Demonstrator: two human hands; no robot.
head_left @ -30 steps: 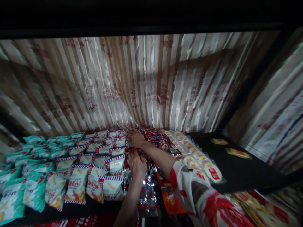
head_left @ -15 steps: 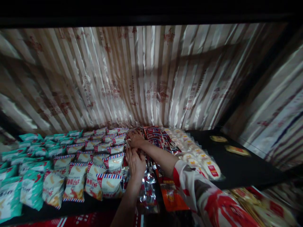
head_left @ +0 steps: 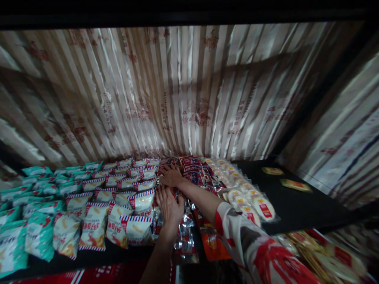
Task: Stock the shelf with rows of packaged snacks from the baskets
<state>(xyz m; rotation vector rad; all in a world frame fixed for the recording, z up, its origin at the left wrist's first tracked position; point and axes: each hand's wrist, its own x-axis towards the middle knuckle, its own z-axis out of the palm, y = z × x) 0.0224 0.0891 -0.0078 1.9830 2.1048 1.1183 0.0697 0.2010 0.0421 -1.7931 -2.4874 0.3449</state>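
My left hand [head_left: 169, 207] lies palm down on a row of shiny silver packets [head_left: 185, 232] in the middle of a dark shelf [head_left: 299, 213], fingers pressed together on them. Just beyond it, my right hand [head_left: 170, 176] rests on the far end of the same row, fingers curled over the packets beside dark red packets [head_left: 194, 170]. The right arm wears a white and red patterned sleeve [head_left: 254, 252]. White snack bags with red and blue striped edges [head_left: 130, 205] lie right beside both hands on the left.
Teal snack bags [head_left: 32, 213] fill the shelf's left end. Clear packets of pale round cakes [head_left: 245, 193] lie right of the red ones. Two yellow packets [head_left: 284, 179] sit on the shelf's bare right part. A striped sheet [head_left: 177, 90] hangs behind. More goods [head_left: 325, 256] lie on the lower shelf.
Both hands have stayed on the silver packet row with only small shifts; the left hand has slid slightly forward. The view has tilted a little.
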